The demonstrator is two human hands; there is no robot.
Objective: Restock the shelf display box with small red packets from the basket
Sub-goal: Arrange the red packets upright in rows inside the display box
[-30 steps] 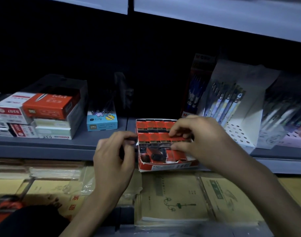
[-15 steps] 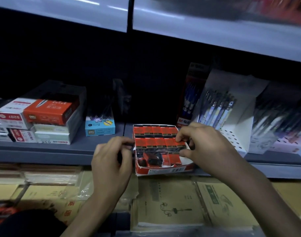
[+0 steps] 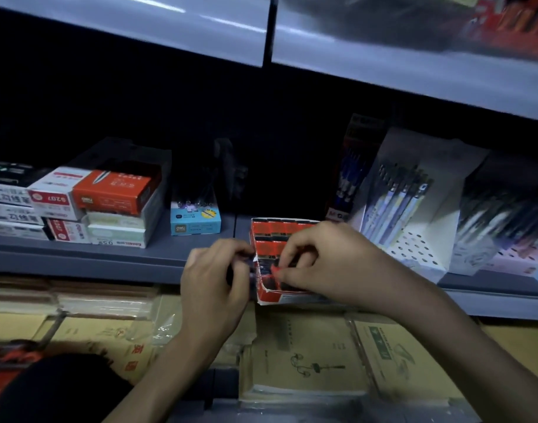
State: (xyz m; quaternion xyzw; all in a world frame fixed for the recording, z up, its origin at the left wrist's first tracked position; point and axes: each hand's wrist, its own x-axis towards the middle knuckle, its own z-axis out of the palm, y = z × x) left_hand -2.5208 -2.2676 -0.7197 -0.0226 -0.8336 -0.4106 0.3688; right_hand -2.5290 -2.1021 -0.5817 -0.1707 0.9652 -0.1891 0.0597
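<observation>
A red and white display box [image 3: 284, 297] sits at the front edge of the grey shelf [image 3: 115, 254], with rows of small red packets [image 3: 272, 228] standing at its back. My right hand [image 3: 325, 261] reaches into the box's front part and pinches a red packet [image 3: 275, 269] between thumb and fingers. My left hand [image 3: 215, 279] is curled at the box's left wall, fingers closed around something dark that I cannot make out. The basket is out of sight.
Stacked red and white boxes [image 3: 109, 193] and a small blue box [image 3: 196, 222] stand on the shelf to the left. White pen displays [image 3: 414, 209] rise to the right. Brown notebooks [image 3: 307, 361] lie on the lower level. Another shelf [image 3: 383, 56] overhangs above.
My right hand has moved from the middle row of packets down into the front of the box, now pinching a packet. My left hand stayed at the box's left wall.
</observation>
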